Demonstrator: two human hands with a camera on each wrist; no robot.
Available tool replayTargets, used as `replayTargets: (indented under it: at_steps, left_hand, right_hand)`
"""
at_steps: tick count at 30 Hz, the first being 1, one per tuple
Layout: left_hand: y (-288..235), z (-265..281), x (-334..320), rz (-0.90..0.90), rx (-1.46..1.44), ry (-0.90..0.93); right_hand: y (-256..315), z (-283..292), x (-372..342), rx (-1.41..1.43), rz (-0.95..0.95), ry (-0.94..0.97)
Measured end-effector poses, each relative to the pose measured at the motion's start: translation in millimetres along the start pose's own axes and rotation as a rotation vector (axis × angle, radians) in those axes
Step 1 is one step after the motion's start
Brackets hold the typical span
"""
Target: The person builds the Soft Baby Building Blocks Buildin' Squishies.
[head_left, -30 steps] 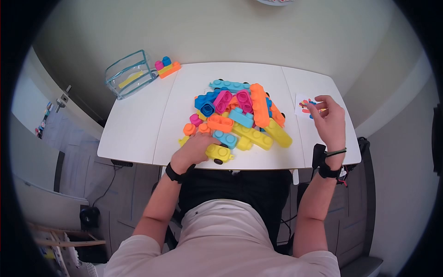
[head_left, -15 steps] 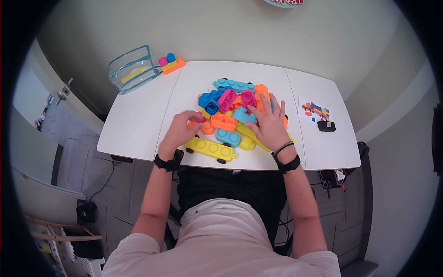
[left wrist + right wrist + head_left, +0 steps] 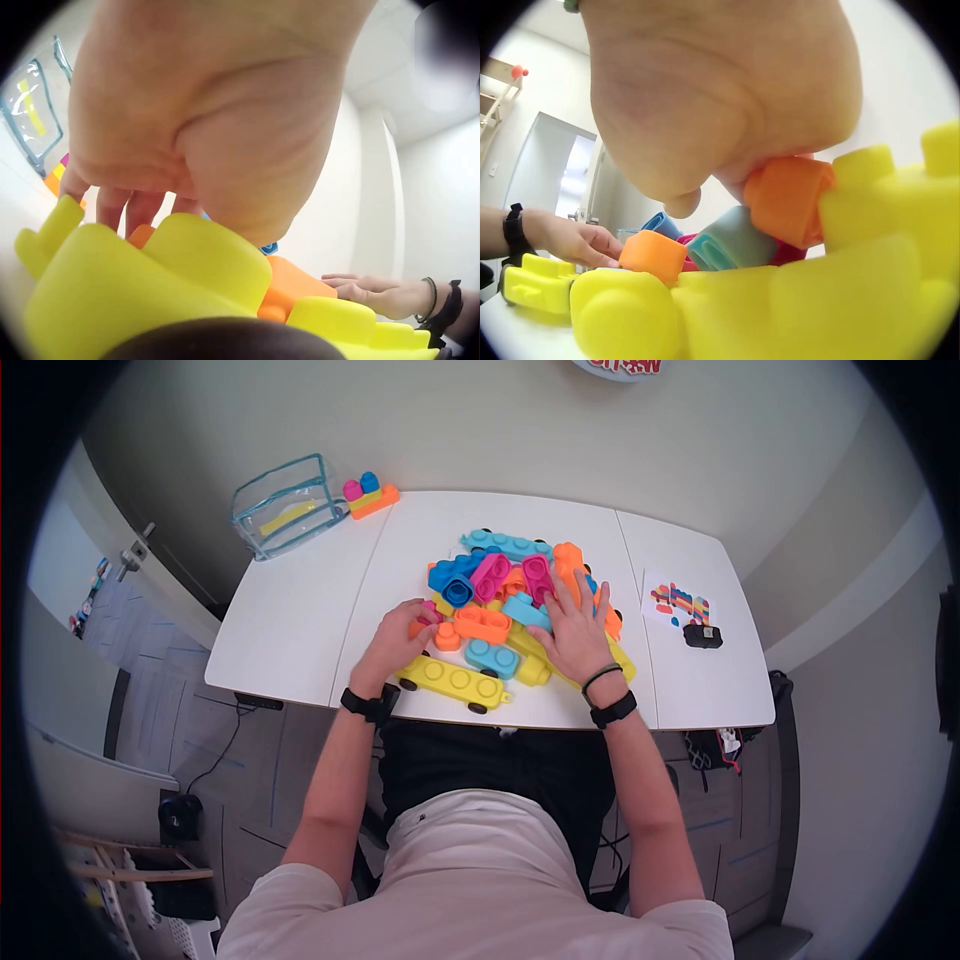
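Observation:
My left hand [image 3: 392, 643] is at the left side of a heap of chunky toy blocks, its loosely bent fingers against a magenta block [image 3: 429, 613] and close to a small orange block [image 3: 447, 637]. Below its palm, in the left wrist view, lies a yellow wheeled base [image 3: 150, 292]. Over the heap's right side, my right hand [image 3: 580, 643] rests with fingers spread, touching the long orange block [image 3: 566, 560] and yellow blocks [image 3: 533, 670]. Between the hands are a light blue block [image 3: 526, 611] and an orange two-stud block [image 3: 482, 625].
A picture card [image 3: 680, 603] and a small black box [image 3: 703, 636] lie on the right of the white table [image 3: 290, 645]. At the back left stand a clear zip bag [image 3: 290, 510] and a small stack of blocks [image 3: 372, 498]. A light blue wheeled base [image 3: 508, 545] sits behind the heap.
My right hand has moved left from over the card onto the heap. My left hand has left the yellow wheeled base for the heap's left side. In the last half second, both hands hardly move.

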State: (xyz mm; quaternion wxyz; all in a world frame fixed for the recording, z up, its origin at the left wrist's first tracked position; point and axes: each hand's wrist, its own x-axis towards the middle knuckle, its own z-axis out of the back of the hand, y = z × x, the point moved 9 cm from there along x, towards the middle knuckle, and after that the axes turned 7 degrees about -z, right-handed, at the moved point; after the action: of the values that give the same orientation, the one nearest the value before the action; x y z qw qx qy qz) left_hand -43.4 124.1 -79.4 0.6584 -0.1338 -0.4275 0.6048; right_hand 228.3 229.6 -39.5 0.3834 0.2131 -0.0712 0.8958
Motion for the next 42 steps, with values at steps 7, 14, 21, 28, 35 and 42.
replayTargets:
  at_steps: [7, 14, 21, 28, 35, 42]
  left_hand:
    - [-8, 12, 0, 0.028, 0.098, -0.007]
    - [-31, 53, -6, 0.172, 0.098, -0.008]
    - [-47, 62, -27, 0.205, -0.156, 0.142]
    - [-63, 51, -45, 0.214, -0.158, 0.365]
    - [-60, 47, -47, 0.15, -0.086, 0.297]
    - [-47, 40, -42, 0.159, 0.011, 0.289]
  right_hand:
    - [-6, 0, 3, 0.064, -0.061, 0.071]
    - [-9, -4, 5, 0.054, -0.044, -0.022]
    - [-8, 3, 20, 0.217, -0.06, -0.12]
    - [-11, 83, 34, 0.409, -0.116, -0.324]
    - [-35, 23, 33, 0.242, -0.323, 0.1]
    - [-51, 15, 29, 0.321, -0.386, 0.041]
